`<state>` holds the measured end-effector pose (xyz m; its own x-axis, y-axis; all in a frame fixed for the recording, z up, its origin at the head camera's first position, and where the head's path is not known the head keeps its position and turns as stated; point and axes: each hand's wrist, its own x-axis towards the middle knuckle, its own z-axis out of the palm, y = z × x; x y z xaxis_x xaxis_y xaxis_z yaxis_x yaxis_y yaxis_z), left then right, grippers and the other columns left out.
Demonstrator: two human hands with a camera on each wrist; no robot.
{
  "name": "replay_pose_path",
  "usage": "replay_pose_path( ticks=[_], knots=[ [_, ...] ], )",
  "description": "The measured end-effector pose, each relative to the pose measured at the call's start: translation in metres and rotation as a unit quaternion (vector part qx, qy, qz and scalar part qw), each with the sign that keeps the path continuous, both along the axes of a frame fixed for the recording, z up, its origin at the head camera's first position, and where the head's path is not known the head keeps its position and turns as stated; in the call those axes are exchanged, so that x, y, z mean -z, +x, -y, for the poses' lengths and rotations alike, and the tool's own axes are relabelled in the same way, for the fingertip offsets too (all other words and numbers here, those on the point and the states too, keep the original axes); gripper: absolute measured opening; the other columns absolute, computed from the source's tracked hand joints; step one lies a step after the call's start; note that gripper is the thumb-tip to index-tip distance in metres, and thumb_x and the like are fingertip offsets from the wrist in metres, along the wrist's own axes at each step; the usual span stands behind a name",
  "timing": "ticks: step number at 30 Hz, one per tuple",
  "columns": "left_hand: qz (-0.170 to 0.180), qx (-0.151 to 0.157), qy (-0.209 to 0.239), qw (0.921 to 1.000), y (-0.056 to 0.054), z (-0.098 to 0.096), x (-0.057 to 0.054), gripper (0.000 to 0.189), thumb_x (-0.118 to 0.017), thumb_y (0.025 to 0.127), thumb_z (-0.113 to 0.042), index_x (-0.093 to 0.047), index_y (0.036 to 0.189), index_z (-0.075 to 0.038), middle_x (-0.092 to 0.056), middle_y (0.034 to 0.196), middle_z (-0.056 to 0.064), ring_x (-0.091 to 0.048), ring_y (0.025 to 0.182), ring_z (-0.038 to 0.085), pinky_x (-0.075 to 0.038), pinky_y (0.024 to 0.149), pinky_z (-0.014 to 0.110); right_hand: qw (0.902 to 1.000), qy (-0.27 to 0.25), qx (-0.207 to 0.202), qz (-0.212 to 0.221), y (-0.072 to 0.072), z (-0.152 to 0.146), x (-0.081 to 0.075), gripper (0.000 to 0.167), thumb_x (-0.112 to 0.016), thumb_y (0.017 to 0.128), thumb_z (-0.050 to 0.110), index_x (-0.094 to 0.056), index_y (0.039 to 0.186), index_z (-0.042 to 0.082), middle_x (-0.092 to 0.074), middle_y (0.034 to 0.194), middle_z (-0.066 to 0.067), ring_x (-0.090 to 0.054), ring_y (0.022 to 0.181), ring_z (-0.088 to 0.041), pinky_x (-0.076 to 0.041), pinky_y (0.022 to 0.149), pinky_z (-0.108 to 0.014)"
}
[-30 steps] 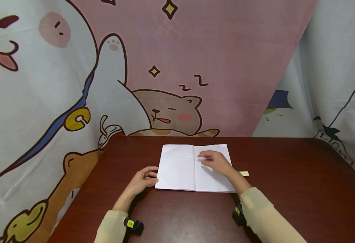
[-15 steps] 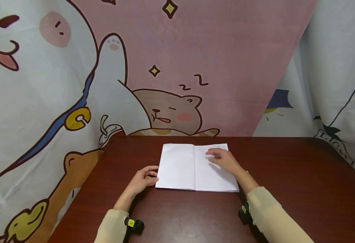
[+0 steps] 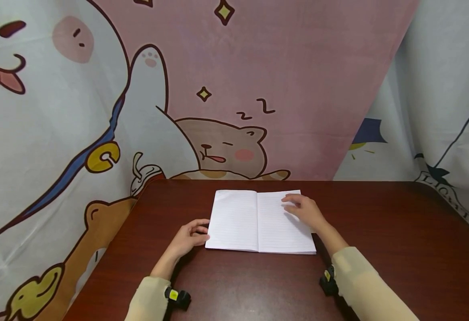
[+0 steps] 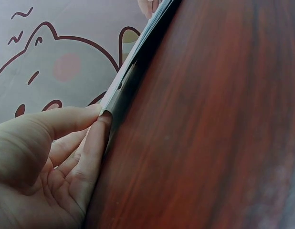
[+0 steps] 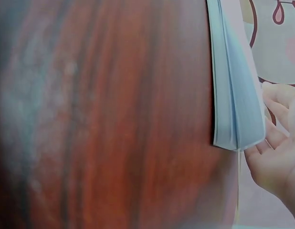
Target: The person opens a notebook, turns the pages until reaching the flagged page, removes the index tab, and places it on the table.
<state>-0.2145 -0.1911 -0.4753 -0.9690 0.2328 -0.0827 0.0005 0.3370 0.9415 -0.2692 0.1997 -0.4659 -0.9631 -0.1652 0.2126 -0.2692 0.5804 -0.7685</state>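
Observation:
An open lined notebook [image 3: 234, 223] with blank white pages lies flat on the table. My left hand [image 3: 185, 238] is at its left edge. In the left wrist view, the thumb and a finger of that hand pinch the notebook's edge [image 4: 122, 78]. Over the upper right page hovers my right hand [image 3: 305, 213], fingers loosely bent and holding nothing. The right wrist view shows the stacked pages [image 5: 233, 90] side-on, slightly fanned, with the right hand [image 5: 280, 148] beside them. Whether its fingertips touch the paper I cannot tell.
The dark red-brown wooden table [image 3: 399, 249] extends around the notebook. Behind it hangs a cartoon-printed cloth [image 3: 306, 89]. Black wrist cameras sit by both sleeves, one left camera [image 3: 180, 298] and one right camera [image 3: 328, 283].
My right hand has moved rightward across the right page toward its outer edge. A small yellow strip right of the notebook has gone out of sight. My left hand has stayed put.

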Motion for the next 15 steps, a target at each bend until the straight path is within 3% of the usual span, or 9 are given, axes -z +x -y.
replay_pose_path(
  ticks=[9,15],
  knots=[
    [0.0,0.003,0.004,1.0,0.001,0.001,-0.001,0.048,-0.07,0.092,-0.008,-0.055,0.137,0.0,-0.064,0.112,0.021,-0.063,0.086,0.012,-0.059,0.079,0.03,0.9972,0.03,0.049,0.047,-0.005,-0.009,0.003,0.03,-0.066,0.095,0.013,-0.067,0.123,0.002,-0.056,0.141,-0.023,-0.046,0.135,-0.044,-0.037,0.11,-0.059],
    [-0.001,0.008,0.005,1.0,0.002,0.0,-0.003,0.051,-0.069,0.092,-0.009,-0.053,0.139,0.001,-0.063,0.114,0.024,-0.063,0.087,0.012,-0.058,0.077,0.029,0.9953,0.056,0.043,0.066,-0.009,-0.018,0.007,0.038,-0.064,0.096,0.012,-0.06,0.132,0.001,-0.046,0.15,-0.023,-0.039,0.14,-0.046,-0.034,0.113,-0.06]
  ],
)
